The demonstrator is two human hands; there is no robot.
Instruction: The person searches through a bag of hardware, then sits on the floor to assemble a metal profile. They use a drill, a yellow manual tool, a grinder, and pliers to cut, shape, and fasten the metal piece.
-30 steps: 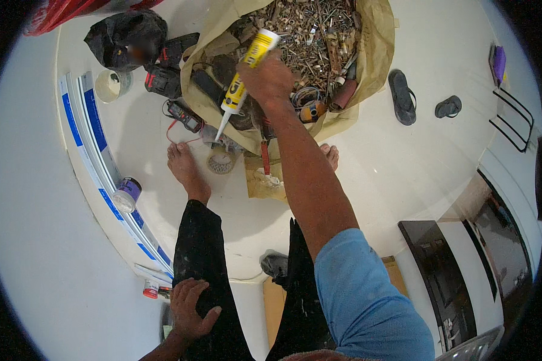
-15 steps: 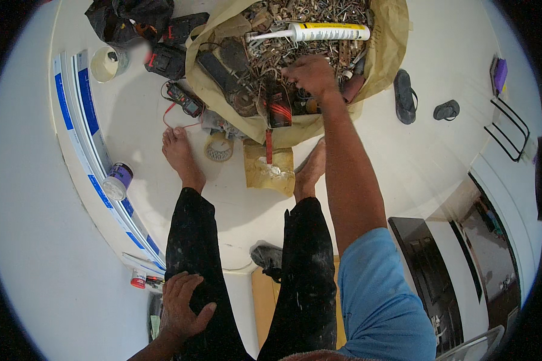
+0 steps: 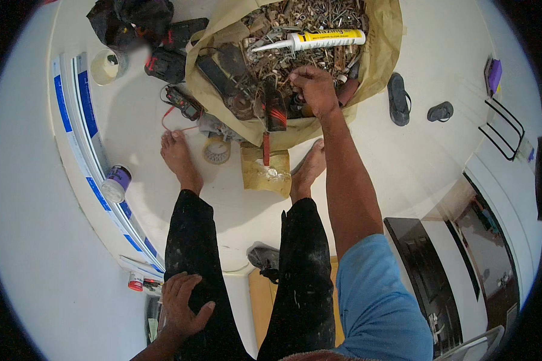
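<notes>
My right hand [image 3: 314, 90] hovers over a yellowish sack [image 3: 384, 45] full of screws, bolts and metal scraps [image 3: 283, 67]. Its fingers are curled in a pinch; whatever they hold, if anything, is too small to make out. Just beyond it, a white and yellow sealant tube [image 3: 329, 40] with a long nozzle lies across the scraps. My left hand [image 3: 182, 304] rests on my left thigh, fingers apart and holding nothing. A tool with a red handle [image 3: 266, 148] sticks out over the sack's near rim, above a torn piece of yellowish paper [image 3: 265, 180].
Left of the sack lie a clamp meter [image 3: 183, 102] with a red lead, black tool batteries [image 3: 164, 65], a white cup [image 3: 107, 66] and a tape roll [image 3: 217, 150]. Long strips [image 3: 90, 120] and a purple-labelled jar [image 3: 116, 183] line the wall. Flip-flops [image 3: 398, 99] lie at right.
The sealant tube has rolled a little, so more of its yellow label shows. My right hand has shifted slightly nearer with its fingers drawn in; my left hand has stayed put.
</notes>
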